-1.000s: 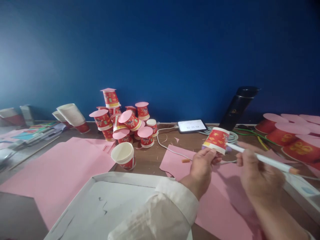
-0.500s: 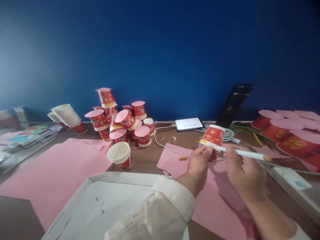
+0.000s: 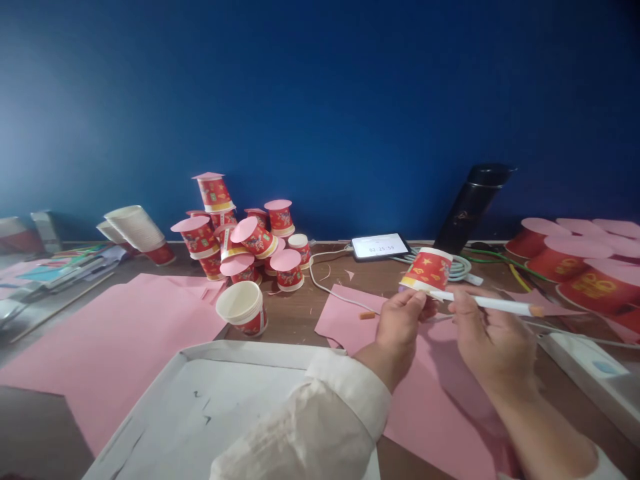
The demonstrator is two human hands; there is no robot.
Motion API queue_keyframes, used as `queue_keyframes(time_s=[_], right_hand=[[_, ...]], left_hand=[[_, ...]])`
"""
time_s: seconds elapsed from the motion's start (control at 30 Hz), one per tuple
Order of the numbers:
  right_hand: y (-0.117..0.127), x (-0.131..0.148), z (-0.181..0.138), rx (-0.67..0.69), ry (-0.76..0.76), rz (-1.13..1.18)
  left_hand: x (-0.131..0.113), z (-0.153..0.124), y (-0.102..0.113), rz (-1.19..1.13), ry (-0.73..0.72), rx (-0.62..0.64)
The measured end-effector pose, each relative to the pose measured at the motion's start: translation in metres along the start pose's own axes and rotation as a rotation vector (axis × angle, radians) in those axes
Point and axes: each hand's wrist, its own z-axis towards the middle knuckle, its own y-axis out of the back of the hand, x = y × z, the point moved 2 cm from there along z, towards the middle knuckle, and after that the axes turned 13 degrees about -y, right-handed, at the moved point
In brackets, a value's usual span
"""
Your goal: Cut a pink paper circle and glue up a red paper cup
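My left hand (image 3: 400, 327) grips a red paper cup (image 3: 428, 270) with gold stars, holding it tilted above a pink paper sheet (image 3: 430, 407). Its fingers close on the cup's lower edge. In my right hand (image 3: 493, 343) is a slim white pen-shaped stick (image 3: 500, 304) with a brown end. The stick's other end points at the cup's lower edge; whether it touches, I cannot tell. Left of my hands stands an open paper cup (image 3: 243, 308), several nested together by the look of its rims.
A pile of red cups topped with pink paper (image 3: 247, 233) stands left of centre. More pink-topped cups (image 3: 575, 247) fill the right. A lit phone (image 3: 380, 247), black flask (image 3: 473, 207), white power strip (image 3: 590, 373), pink paper (image 3: 120, 340) and white tray (image 3: 240, 363) lie around.
Both hands, the cup and the white stick keep nearly the same position. The whole view has shifted very slightly.
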Motion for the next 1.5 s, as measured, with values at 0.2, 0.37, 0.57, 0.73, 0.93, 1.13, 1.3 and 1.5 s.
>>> queue_keyframes(time_s=[0.2,0.37,0.57,0.73,0.93,1.13,1.3,1.5], right_hand=[[0.0005,0.0027,-0.0017,-0.012,-0.025,-0.001],[0.0005,0.0017,-0.0009,-0.020,0.027,-0.017],[0.0034,-0.0014,-0.0002,-0.077,0.026,-0.091],[0.0055,-0.0014,0.0005,-0.106,-0.021,-0.073],[0.0008,0.0027,-0.0003,-0.067,0.054,-0.032],[-0.0011,-0.0007,-0.0007,-0.100,0.071,-0.103],[-0.0005,-0.0009,-0.0005,-0.096,0.090,-0.082],[0.0018,-0.0014,-0.0018,-0.121,0.039,-0.095]], left_hand=[[-0.0017,-0.0017,-0.0011,-0.002,0.010,0.015],[-0.0008,-0.0008,-0.0005,0.006,0.013,0.029],[0.0006,0.0002,-0.0002,-0.035,0.026,0.012],[-0.0016,-0.0011,-0.0014,-0.068,0.038,-0.004],[-0.0035,-0.0030,-0.0024,-0.082,0.043,0.001],[-0.0032,-0.0029,-0.0023,-0.078,0.047,-0.011],[-0.0031,-0.0027,-0.0024,-0.079,0.051,-0.016],[-0.0064,-0.0040,-0.0042,-0.114,0.070,-0.027]])
